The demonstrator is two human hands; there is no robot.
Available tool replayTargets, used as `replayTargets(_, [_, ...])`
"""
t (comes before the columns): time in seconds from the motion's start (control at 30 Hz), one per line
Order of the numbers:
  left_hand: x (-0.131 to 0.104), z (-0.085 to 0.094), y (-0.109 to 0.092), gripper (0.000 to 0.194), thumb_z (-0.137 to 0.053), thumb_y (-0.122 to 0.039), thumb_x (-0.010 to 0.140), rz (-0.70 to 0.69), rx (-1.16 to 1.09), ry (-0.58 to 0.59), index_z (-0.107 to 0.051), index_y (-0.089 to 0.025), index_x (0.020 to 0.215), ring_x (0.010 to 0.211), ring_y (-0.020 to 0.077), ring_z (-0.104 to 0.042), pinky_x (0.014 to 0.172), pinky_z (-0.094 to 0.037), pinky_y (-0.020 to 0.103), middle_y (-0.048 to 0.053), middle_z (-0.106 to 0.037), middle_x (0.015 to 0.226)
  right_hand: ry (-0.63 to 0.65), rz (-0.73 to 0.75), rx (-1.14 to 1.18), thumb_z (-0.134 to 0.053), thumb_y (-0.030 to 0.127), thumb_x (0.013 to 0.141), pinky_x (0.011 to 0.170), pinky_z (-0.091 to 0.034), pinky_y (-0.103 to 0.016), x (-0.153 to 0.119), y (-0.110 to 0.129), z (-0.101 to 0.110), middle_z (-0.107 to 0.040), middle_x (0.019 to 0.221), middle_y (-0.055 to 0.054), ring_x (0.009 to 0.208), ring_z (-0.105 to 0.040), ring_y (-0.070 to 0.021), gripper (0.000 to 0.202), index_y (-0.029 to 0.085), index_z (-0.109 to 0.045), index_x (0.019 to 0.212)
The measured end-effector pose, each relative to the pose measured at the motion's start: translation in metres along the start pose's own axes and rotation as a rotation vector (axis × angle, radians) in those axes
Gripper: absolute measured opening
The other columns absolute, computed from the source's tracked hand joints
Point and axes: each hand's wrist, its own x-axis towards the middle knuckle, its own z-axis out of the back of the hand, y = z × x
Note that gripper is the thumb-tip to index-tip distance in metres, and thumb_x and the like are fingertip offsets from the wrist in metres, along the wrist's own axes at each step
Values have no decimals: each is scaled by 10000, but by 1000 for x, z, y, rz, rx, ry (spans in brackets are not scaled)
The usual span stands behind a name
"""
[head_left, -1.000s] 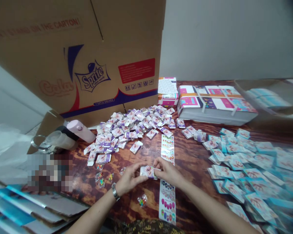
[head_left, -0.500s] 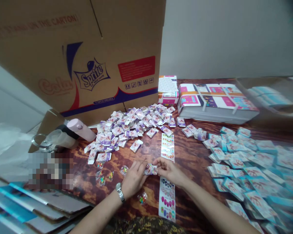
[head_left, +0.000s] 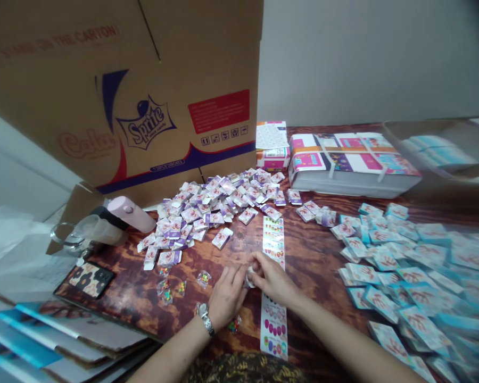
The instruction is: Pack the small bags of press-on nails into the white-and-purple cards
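Close together at the table's middle, my left hand (head_left: 227, 295) and my right hand (head_left: 269, 279) both grip a small white box (head_left: 249, 277), mostly hidden by the fingers. Under my right hand runs a long strip of nail stickers (head_left: 274, 319). Small clear packets of coloured pieces (head_left: 203, 277) lie left of my left hand, and another packet (head_left: 234, 323) sits partly behind its wrist. Beyond the hands is a heap of small white and purple boxes (head_left: 215, 199).
Blue and white boxes (head_left: 383, 260) spread over the right side. A large carton (head_left: 163, 64) stands behind, beside strapped card stacks (head_left: 351, 183). At left are a pink bottle (head_left: 131, 214), a phone (head_left: 90, 279) and flattened cartons (head_left: 75, 330). An open carton (head_left: 435, 186) is at back right.
The small box has turned between my hands and is now more covered by the fingers. My left hand has come closer to my right and shifted slightly down.
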Motion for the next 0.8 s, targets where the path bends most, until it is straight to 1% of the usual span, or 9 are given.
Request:
replayTargets(0.1, [-1,0,0,515,-408,-92,824,-37,-10,-24,-307,-193,1318,1068,251,-456,884,-440,432,126,-479,1150,1,-17,-13,-560,169,732,566,-392,-227,3,-5,1,-518,794,11,649,-494,-129,270,220,-502,991])
replayTargets(0.2, [0,0,-1,458,-409,-102,839,-41,-22,-21,-362,-206,1283,1058,240,-461,875,-447,414,120,-484,1145,24,-23,-4,-560,193,746,561,-389,-230,3,-9,1,-528,784,14,626,-484,-125,232,212,-523,975])
replayTargets(0.3, [1,1,-2,408,-442,-107,831,-8,-70,-49,-419,-205,1226,1037,224,-474,875,-448,389,106,-499,1128,-5,-25,24,-552,210,767,558,-394,-234,-1,-5,4,-529,769,19,619,-486,-125,214,214,-523,979])
replayTargets(0.43, [4,4,-3,340,-481,-146,829,69,-153,-142,-466,-213,1162,1010,209,-503,863,-457,373,92,-517,1118,-54,87,26,-497,213,821,663,-444,-257,-10,8,11,-521,934,-27,766,-530,-145,231,227,-505,1051])
replayTargets(0.5, [5,4,-5,314,-494,-156,827,95,-196,-156,-485,-217,1134,996,204,-519,858,-461,367,82,-535,1095,-63,152,-34,-471,213,839,731,-448,-277,-14,13,12,-504,983,-48,852,-530,-162,158,223,-547,978])
replayTargets(0.57, [5,3,-8,315,-501,-151,821,99,-230,-165,-487,-218,1129,1002,205,-524,868,-457,368,78,-549,1083,-97,173,-82,-457,216,848,762,-445,-296,-15,15,9,-510,960,-55,880,-528,-178,121,217,-572,885])
replayTargets(0.63, [5,-1,-11,328,-503,-142,815,107,-247,-205,-472,-212,1135,1012,206,-523,879,-452,373,80,-558,1085,-162,144,-91,-460,218,846,776,-446,-313,-15,15,4,-534,934,-56,879,-535,-189,116,216,-567,890])
replayTargets(0.7, [4,-4,-12,349,-501,-130,810,117,-235,-249,-449,-203,1147,1014,207,-523,882,-451,377,85,-560,1092,-225,76,-69,-490,222,829,780,-452,-323,-14,15,-2,-568,937,-55,869,-552,-196,173,218,-541,994])
replayTargets(0.8, [3,-6,-11,380,-476,-105,807,95,-167,-247,-430,-198,1173,1042,218,-507,896,-439,397,98,-547,1126,-267,-14,12,-517,266,821,773,-467,-326,-15,16,-9,-622,944,-50,847,-585,-201,270,218,-523,1087])
